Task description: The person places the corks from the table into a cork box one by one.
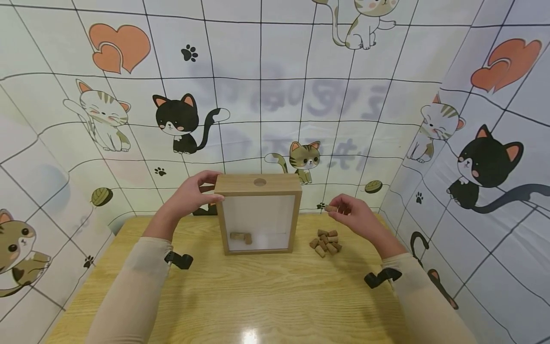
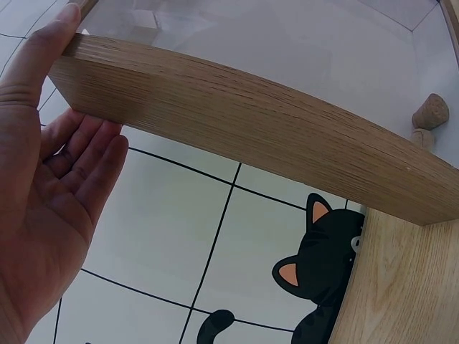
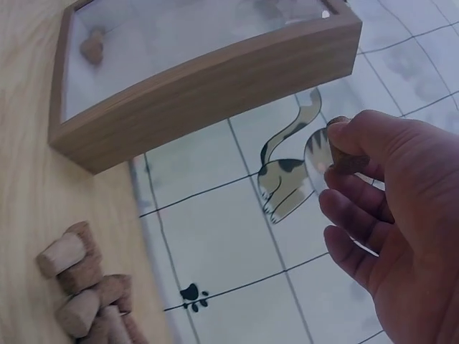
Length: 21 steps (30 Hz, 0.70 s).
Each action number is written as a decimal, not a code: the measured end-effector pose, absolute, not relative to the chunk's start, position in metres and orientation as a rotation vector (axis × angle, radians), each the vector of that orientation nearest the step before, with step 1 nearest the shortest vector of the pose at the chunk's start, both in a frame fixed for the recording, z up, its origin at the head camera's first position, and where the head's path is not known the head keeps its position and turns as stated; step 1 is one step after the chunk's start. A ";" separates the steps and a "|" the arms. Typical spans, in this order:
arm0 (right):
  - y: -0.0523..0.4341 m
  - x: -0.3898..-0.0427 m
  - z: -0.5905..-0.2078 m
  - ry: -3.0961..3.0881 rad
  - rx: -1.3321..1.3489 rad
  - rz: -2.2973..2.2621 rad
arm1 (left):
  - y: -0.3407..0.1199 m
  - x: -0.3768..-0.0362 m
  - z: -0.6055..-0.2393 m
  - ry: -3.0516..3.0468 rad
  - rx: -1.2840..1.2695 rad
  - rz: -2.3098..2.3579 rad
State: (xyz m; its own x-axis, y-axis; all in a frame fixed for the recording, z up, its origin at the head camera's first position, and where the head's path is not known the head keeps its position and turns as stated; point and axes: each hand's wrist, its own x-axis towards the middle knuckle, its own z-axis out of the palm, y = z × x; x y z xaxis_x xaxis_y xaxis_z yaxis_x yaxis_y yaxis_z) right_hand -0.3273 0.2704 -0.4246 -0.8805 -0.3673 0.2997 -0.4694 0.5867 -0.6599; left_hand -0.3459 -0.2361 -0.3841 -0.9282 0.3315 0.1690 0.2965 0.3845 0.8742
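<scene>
A wooden box frame [image 1: 259, 185] with a clear front stands upright on the table, a round hole [image 1: 259, 182] in its top. Inside, at the bottom left, lie several corks [image 1: 241, 237]. My left hand [image 1: 191, 193] grips the box's upper left corner, thumb on the front edge and fingers behind; the left wrist view shows the thumb [image 2: 44, 54] on the frame's edge. Between thumb and fingers my right hand [image 1: 355, 215] pinches one cork [image 3: 347, 152], held in the air right of the box, above a pile of corks [image 1: 326, 242].
The wood-grain table [image 1: 240, 296] extends in front of the box. Behind and at both sides hangs a white gridded cloth [image 1: 240, 62] printed with cats and hearts. A black wrist mount [image 1: 178, 260] sits on the left sleeve, another [image 1: 382, 277] on the right.
</scene>
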 end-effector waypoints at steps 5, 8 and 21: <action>0.259 -0.333 -0.402 -2.638 0.724 1.140 | -0.235 -0.345 -0.382 2.598 0.589 1.611; 0.251 -0.336 -0.391 -2.609 0.732 1.138 | -0.233 -0.341 -0.377 2.595 0.580 1.604; 0.207 -0.343 -0.354 -2.391 0.953 1.148 | -0.234 -0.342 -0.381 2.566 0.577 1.641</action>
